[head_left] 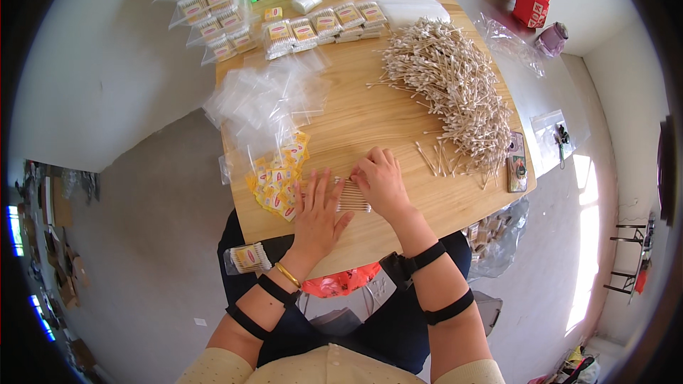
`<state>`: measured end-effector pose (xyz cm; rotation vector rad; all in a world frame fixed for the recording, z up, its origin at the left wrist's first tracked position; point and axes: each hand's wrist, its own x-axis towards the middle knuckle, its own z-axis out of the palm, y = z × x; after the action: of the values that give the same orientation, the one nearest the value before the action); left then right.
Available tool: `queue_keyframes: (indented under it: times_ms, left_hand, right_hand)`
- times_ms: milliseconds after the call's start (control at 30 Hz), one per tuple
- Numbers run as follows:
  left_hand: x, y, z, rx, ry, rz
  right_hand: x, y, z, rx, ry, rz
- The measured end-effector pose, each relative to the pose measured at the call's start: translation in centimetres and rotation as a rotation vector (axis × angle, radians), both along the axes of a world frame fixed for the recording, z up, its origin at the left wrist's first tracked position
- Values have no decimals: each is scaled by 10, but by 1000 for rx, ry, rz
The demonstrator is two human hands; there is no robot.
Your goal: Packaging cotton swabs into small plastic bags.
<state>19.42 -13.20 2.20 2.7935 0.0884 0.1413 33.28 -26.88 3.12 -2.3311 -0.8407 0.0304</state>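
Observation:
A small row of cotton swabs lies side by side on the wooden table, close to its near edge. My left hand rests flat at the row's left side, its fingers spread and covering part of it. My right hand bends over the row's far right end with the fingertips drawn together; what is between them is hidden. Left of my left hand, yellow printed cards are heaped. Clear plastic bags lie loosely behind them. A large pile of loose swabs spreads over the right side, a few strays nearer my right hand.
Filled swab packs line the table's far side, with more packs stacked at far left. Flat clear sleeves lie at the back. A phone sits on the right edge. One swab pack is beside my left forearm.

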Motion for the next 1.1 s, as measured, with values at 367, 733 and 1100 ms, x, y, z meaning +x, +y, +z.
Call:
queue_keyframes:
  times_ms: [367, 733, 1100]
  left_hand:
    - [-2, 0, -2, -29, -26, -27]
    - [-1, 2, 73, -738, -336, 123]
    - [-67, -1, 136, -1176, -258, 43]
  right_hand:
    - [12, -4, 10, -217, -61, 84]
    - [-45, -29, 85, 279, 539, 126]
    - [-124, -51, 122, 600, 940, 239]
